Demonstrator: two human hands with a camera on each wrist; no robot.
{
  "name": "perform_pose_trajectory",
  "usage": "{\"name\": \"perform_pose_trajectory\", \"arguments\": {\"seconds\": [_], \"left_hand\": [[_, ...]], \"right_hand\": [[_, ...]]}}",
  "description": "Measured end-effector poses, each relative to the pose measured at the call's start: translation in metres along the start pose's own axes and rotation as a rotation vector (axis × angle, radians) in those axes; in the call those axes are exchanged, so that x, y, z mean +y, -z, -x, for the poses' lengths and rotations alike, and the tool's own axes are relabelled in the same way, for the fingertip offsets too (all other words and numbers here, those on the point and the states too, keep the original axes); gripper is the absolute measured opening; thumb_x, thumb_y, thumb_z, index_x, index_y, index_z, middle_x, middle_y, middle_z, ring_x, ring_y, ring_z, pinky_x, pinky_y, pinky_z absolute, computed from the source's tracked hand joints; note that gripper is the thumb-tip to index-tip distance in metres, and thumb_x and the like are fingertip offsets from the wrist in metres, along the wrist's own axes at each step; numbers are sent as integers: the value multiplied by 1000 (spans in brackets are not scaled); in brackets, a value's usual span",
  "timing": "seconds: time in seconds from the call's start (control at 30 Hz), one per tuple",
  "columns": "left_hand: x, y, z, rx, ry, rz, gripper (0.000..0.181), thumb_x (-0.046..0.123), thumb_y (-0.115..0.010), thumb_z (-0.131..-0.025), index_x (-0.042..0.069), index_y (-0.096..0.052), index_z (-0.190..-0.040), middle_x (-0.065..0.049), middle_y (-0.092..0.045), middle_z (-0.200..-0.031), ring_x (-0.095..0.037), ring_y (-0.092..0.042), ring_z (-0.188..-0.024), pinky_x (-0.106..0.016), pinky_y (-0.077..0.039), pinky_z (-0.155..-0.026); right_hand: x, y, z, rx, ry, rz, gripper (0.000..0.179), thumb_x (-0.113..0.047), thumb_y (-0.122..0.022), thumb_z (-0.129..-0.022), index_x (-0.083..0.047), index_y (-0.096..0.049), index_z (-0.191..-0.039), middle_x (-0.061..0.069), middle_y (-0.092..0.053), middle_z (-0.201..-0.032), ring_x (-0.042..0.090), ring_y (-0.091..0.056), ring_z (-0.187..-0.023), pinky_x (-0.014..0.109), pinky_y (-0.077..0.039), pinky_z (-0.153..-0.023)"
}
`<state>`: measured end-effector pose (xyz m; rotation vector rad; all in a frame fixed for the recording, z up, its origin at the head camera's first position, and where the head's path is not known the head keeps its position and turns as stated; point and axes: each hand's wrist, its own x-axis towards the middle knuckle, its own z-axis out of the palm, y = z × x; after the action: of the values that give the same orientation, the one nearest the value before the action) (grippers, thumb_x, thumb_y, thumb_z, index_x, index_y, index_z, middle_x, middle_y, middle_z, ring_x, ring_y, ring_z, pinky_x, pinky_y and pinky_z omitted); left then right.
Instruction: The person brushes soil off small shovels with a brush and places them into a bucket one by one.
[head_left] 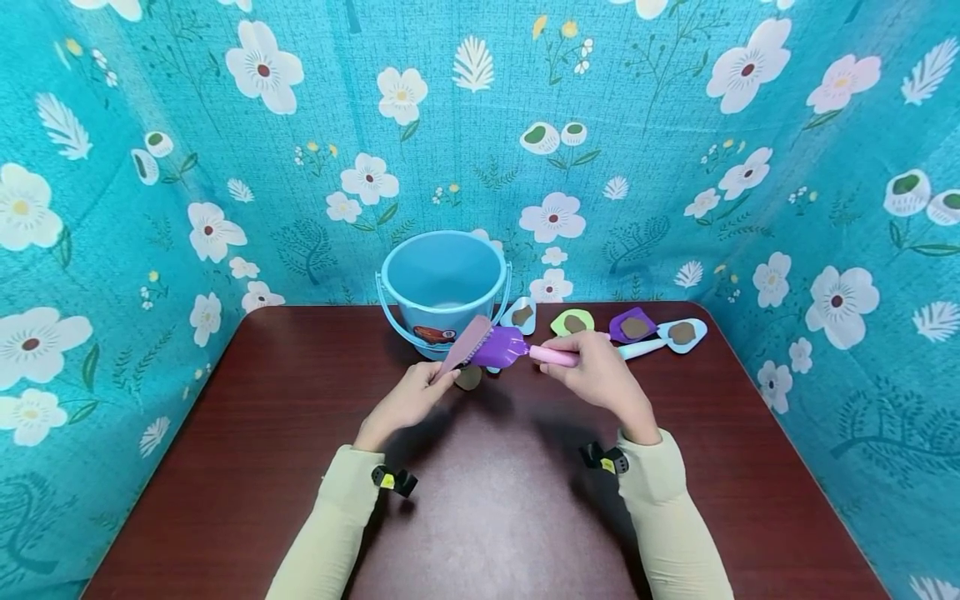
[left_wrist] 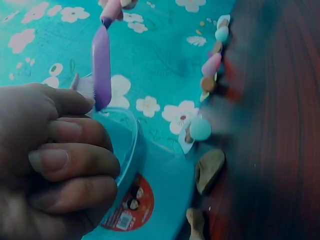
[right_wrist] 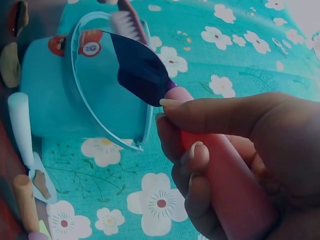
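Note:
My left hand (head_left: 408,396) grips a pink brush (head_left: 467,343) with pale bristles, fingers curled in the left wrist view. In my right hand (head_left: 600,367) is a small toy shovel with a purple blade (head_left: 501,347) and a pink handle (right_wrist: 215,170), held between thumb and curled fingers. The bristles are at the blade; in the left wrist view they seem to touch it. Both tools are in the air in front of a light blue bucket (head_left: 420,319), which stands upright with its handle hanging down the front.
Behind my right hand lie small shovels with brown patches on their blades: light blue (head_left: 522,318), green (head_left: 573,322), purple (head_left: 632,326), and another light blue one (head_left: 682,335). A brown lump (left_wrist: 210,170) sits by the bucket. Flowered cloth (head_left: 315,150) surrounds the dark red table (head_left: 285,400).

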<state>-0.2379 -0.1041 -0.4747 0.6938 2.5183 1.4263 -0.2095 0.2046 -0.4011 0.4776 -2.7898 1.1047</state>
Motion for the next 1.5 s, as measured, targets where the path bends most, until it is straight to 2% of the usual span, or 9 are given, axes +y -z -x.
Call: {"name": "perform_pose_trajectory", "arguments": {"seconds": [0.17, 0.3, 0.57, 0.8, 0.97, 1.13, 1.27, 1.37, 1.5], "left_hand": [[-6, 5, -1, 4, 13, -45, 32, 24, -54, -107, 8, -57, -80, 2, -41, -59, -11, -36, -51, -25, -31, -49], [-9, 8, -1, 12, 9, -60, 31, 23, -54, -107, 10, -58, -79, 2, -43, -59, -11, -37, -51, -25, -31, -49], [-16, 13, -1, 18, -13, -48, 30, 21, -55, -106, 11, -62, -78, 1, -46, -59, -11, -38, -51, -25, -31, -48], [-17, 15, 0, -24, 20, -78, 33, 26, -57, -105, 11, -61, -76, 3, -47, -58, -9, -39, -51, -24, -31, -50], [-15, 13, 2, -86, 66, -72, 38, 30, -58, -105, 1, -63, -80, 3, -47, -58, -10, -40, -52, -24, -31, -49], [-17, 13, 4, -115, 88, -80, 41, 32, -58, -104, -2, -65, -84, 3, -48, -59, -10, -39, -52, -24, -31, -49], [-21, 14, 4, -119, 83, -92, 43, 33, -57, -105, -4, -65, -86, 3, -47, -60, -11, -38, -52, -25, -31, -49], [-22, 13, 4, -127, 82, -107, 43, 32, -57, -105, -6, -65, -87, 4, -46, -60, -10, -38, -53, -25, -31, -51], [-20, 12, 4, -142, 79, -122, 40, 30, -57, -105, -5, -67, -88, 5, -48, -62, -9, -39, -54, -24, -31, -52]], "right_hand": [[6, 6, 1, -3, 0, -16, 20, -19, -81, -87, -16, -81, -107, -2, -65, -75, 19, -53, -70, 32, -46, -59], [9, 10, 1, -1, -22, -29, 26, -17, -80, -87, -14, -79, -113, -1, -62, -70, 20, -51, -65, 32, -43, -57], [11, 17, 3, 7, -53, -36, 34, -17, -80, -88, -9, -75, -121, 5, -70, -81, 21, -55, -70, 33, -48, -61], [13, 27, 5, 84, -30, -94, 34, -17, -81, -89, -5, -74, -120, 10, -73, -93, 21, -56, -68, 28, -48, -59], [15, 27, 0, 149, 27, -111, 31, -19, -82, -88, -11, -77, -117, 5, -75, -90, 20, -62, -69, 26, -50, -61], [6, 25, -25, 156, 48, -103, 32, -21, -80, -90, -9, -76, -118, 9, -76, -96, 21, -63, -72, 31, -49, -60], [-6, 24, -58, 119, 68, -62, 31, -19, -77, -91, -5, -75, -119, 12, -75, -106, 23, -63, -81, 35, -49, -68], [-17, 22, -83, 67, 76, -36, 27, -21, -74, -94, -7, -75, -116, 9, -75, -101, 23, -62, -78, 36, -47, -70], [-35, 17, -113, -26, 79, 1, 23, -24, -70, -98, -5, -77, -109, 10, -71, -85, 21, -55, -64, 36, -43, -62]]}}
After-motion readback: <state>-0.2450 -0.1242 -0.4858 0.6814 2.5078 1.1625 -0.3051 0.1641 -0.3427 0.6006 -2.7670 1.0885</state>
